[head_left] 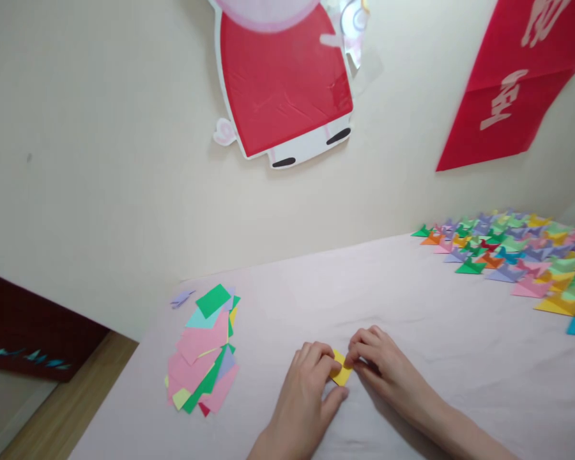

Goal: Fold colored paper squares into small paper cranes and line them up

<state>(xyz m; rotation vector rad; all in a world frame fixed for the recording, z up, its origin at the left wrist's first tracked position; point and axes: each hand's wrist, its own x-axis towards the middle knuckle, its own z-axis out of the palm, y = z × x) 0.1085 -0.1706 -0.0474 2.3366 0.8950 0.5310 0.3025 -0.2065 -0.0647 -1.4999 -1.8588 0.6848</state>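
Observation:
A small folded piece of yellow origami paper (341, 375) lies on the pale cloth-covered table, near the front. My left hand (307, 383) comes in from the lower left, its curled fingertips and thumb gripping the paper's left side. From the right, my right hand (381, 358) has its fingers closed together at the paper's upper right edge. The fingers partly cover the yellow paper, so its full shape is hidden.
On the left is a loose pile of coloured paper sheets (199, 351), with a small purple folded piece (182, 298) behind it. Rows of folded paper figures (531, 255) stand at the back right. A wall (124, 160) with a red-and-white cutout (287, 83) rises behind the table.

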